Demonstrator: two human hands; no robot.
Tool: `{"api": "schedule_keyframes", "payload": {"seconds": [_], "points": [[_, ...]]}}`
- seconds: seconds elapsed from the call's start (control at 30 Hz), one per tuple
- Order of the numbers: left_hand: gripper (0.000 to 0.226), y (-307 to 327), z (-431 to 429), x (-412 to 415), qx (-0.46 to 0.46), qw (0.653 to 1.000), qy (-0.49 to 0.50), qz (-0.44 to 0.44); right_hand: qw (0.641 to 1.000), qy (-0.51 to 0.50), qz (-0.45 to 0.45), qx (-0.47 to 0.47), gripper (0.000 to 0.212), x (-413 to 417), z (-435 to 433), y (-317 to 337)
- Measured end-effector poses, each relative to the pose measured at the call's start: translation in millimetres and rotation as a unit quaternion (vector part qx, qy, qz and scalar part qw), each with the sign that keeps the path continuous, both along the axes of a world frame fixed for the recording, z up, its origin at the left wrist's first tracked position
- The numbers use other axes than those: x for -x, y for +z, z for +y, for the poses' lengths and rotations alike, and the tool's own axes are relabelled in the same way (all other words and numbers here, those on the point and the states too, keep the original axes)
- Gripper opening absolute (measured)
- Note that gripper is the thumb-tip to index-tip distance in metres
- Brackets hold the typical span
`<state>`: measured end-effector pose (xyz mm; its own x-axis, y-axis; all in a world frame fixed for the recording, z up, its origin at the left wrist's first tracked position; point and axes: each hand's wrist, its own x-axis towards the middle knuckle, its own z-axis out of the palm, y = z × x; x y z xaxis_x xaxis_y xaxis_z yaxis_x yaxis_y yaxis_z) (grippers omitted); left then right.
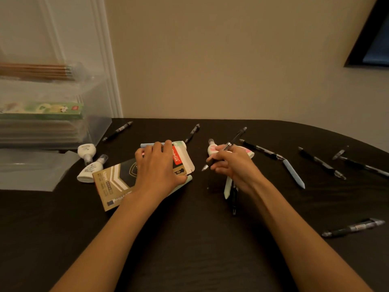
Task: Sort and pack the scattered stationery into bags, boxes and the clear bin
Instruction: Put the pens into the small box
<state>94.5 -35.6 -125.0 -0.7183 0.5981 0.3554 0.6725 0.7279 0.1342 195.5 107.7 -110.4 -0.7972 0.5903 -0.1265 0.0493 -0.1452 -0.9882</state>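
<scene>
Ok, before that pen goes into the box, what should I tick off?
1. Grip: right hand holds the black pen, ok.
2. Support: left hand holds the pen box, ok.
3. Opening: flap at the box's right end stands open, ok.
4. Room inside: cannot tell, interior hidden.
5. Clearing: loose pens lie on the table, not ok.

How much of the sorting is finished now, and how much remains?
Done: the clear bin already holds a green box. In hand: the left hand holds the open pen box, and the right hand grips a black pen. Left: many loose pens and correction bottles lie on the table.
</scene>
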Motion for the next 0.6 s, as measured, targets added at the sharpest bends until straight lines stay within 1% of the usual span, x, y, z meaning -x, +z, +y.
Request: {"api": "schedule_keyframes", "payload": {"seconds": [0.03,0.1,0.2,0.27,0.33,0.4,0.47,0.53,0.6], "points": [[0.094,2.0,-1.1,0.1,-0.002,1.0,-0.008,-0.013,0.998,0.025,0.032,0.041,0.02,-1.5,-1.5,1.1],[0.092,4.7,-4.1,0.4,-0.007,0.999,-0.024,-0.024,0.992,0.062,0.069,0.09,0.016,-2.2,-5.7,0.4],[0.091,7.7,-7.9,-1.3,-0.018,0.998,-0.052,-0.04,0.988,0.062,0.088,0.111,0.012,-0.2,-14.2,-2.9],[0.092,8.4,-8.0,-4.0,-0.029,0.996,-0.071,-0.052,0.988,0.083,0.08,0.1,0.011,1.4,-18.3,-5.9],[0.09,7.6,-8.3,-6.5,-0.038,0.994,-0.088,-0.054,0.99,0.124,0.042,0.041,0.011,1.7,-23.4,-8.4],[0.088,6.7,-9.2,-7.0,-0.041,0.994,-0.094,-0.049,0.988,0.151,0.014,0.007,0.019,2.5,-25.9,-9.6],[0.089,6.6,-10.9,-6.0,-0.041,0.994,-0.085,-0.05,0.989,0.143,0.03,0.022,0.023,1.9,-25.0,-7.6],[0.092,7.6,-12.3,-4.1,-0.04,0.995,-0.075,-0.051,0.99,0.117,0.061,0.039,0.016,-1.0,-20.2,-5.1],[0.093,8.9,-13.6,-2.8,-0.037,0.995,-0.074,-0.056,0.992,0.095,0.074,0.027,0.012,-5.5,-15.0,-4.1]]}}
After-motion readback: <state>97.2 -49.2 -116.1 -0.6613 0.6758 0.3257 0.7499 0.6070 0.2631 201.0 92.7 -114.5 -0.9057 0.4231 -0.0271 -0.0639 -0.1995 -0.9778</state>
